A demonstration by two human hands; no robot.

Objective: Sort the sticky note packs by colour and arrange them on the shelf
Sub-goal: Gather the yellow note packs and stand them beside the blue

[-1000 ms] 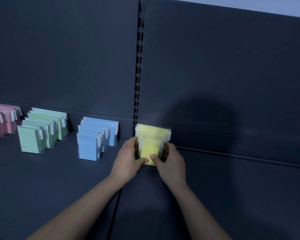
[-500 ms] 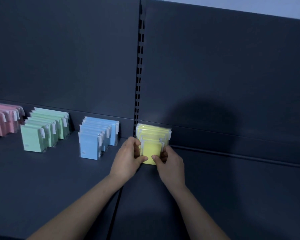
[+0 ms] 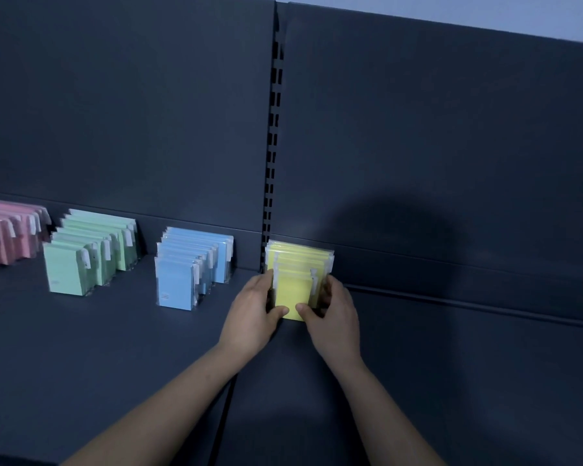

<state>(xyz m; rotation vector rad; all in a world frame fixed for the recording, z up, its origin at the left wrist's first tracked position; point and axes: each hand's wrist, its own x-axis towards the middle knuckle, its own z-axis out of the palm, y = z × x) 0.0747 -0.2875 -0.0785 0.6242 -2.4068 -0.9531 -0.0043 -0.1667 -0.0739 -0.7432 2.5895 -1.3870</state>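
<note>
Brightness: dim, with a bluish cast over everything.
Light source: behind the person, judging by the shadows thrown forward.
Shadows: a broad soft one on the dark grey metal back panel (image 3: 418,146); another on the dark grey shelf (image 3: 98,348) below the arms.
Focus: pink sticky note packs (image 3: 7,237) soft at the left edge.
Distortion: panel's top edge slants.

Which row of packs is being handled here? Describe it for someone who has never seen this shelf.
Find the slotted upright splitting the dark shelf's back panel. At its foot, just to the right, stands the yellow row, gripped by the left hand and right hand. It is the only yellow row; the others stand left of the upright.
</note>
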